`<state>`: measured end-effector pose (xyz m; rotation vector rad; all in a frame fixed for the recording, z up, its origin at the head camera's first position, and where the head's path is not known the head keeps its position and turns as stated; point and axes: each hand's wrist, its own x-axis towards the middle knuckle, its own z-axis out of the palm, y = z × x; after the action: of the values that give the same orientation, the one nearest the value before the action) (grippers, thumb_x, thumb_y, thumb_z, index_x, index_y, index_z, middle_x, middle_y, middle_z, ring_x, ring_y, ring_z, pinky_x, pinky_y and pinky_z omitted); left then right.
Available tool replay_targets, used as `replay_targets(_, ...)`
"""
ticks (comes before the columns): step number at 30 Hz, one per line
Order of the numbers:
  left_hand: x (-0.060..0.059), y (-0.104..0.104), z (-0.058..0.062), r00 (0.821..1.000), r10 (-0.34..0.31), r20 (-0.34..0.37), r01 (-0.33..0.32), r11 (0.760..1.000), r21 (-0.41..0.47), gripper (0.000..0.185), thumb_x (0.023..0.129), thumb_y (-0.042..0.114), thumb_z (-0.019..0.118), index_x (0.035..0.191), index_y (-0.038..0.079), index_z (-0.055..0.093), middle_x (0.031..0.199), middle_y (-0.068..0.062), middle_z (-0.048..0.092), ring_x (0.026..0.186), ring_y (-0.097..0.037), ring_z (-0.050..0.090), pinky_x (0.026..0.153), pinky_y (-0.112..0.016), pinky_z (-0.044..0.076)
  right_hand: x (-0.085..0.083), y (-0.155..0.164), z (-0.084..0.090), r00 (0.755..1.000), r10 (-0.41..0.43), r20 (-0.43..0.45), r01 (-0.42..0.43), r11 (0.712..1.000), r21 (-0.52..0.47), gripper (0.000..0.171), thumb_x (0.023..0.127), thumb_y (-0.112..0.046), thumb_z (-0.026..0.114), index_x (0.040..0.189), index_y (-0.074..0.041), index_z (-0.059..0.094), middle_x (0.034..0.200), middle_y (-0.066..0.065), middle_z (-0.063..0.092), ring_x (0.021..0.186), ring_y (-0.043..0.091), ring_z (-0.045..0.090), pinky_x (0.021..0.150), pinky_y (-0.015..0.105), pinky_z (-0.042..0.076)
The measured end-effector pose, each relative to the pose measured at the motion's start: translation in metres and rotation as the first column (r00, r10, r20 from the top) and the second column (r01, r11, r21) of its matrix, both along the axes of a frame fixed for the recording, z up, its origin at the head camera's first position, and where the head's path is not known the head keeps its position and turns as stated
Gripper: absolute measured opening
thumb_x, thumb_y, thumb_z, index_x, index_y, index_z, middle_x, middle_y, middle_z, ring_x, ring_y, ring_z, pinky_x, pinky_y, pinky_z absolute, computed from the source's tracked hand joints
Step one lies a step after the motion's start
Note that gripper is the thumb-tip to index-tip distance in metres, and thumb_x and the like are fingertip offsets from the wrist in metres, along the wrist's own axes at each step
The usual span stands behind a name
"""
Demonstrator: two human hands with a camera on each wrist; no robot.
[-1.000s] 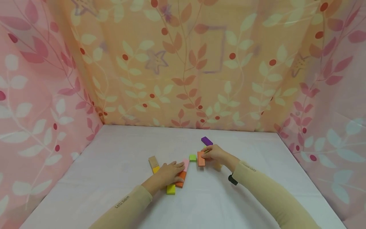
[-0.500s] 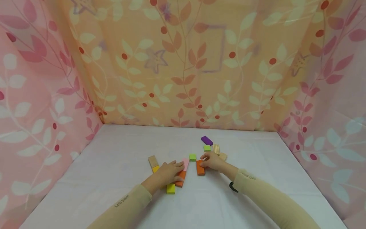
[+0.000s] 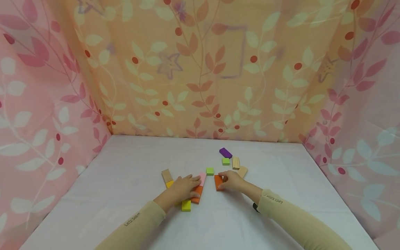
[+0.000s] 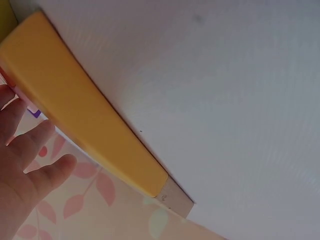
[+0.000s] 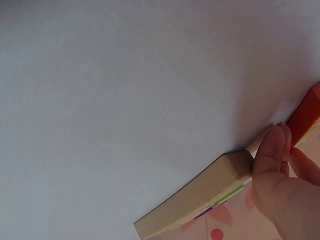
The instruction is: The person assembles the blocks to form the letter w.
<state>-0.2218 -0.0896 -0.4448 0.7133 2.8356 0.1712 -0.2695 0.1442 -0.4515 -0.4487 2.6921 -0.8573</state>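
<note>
The orange block point(image 3: 217, 181) lies a little right of the middle of the tabletop point(image 3: 131, 159), well in from its far edge, and I have it pinched between the thumb and fingers of my right hand point(image 3: 232, 181). I judge that I am at the placing step: the block looks down on the surface and I seem to be settling its position. The next move, I'd say, calls for a small nudge to true its angle, then a clean letting-go straight up so that nothing is dragged along.

Just beyond its far left corner sits a green block point(image 3: 210, 171); I cannot tell whether the two touch. Left of that, a pink block point(image 3: 203, 179) runs end to end with a second orange piece point(image 3: 198, 190), slanting toward my side. My left hand point(image 3: 182, 189) rests over these with its fingers loosely spread, grasping nothing; it seems to be steadying the row. From under it a yellow-green block point(image 3: 186, 206) sticks out toward me, and on its far left a yellow block point(image 3: 169, 184) meets a brown wooden block point(image 3: 167, 175).

Past my right hand, toward the far edge, lie a pale wooden block point(image 3: 242, 171), a striped block point(image 3: 235, 163), another small green piece point(image 3: 225, 161) and a purple block point(image 3: 225, 152), the farthest out. Beyond the far edge hangs a leaf-patterned cloth point(image 3: 200, 69).
</note>
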Motion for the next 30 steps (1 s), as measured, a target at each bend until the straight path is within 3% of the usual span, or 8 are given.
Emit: replay_targets(30, 0.0004, -0.0018, 0.0003, 1.0, -0.018, 0.0, 0.018, 1.0, 0.019, 0.064, 0.09, 0.047, 0.061, 0.144, 0.014, 0.05, 0.15, -0.002, 0.043, 0.139, -0.03, 0.036, 0.106, -0.059, 0.032, -0.0021, -0.0036, -0.0007, 1.0, -0.015, 0.011, 0.015, 0.999, -0.036, 0.057, 0.084, -0.01, 0.077, 0.135, 0.002, 0.055, 0.081, 0.003, 0.054, 0.076, 0.017, 0.048, 0.065, 0.026, 0.041)
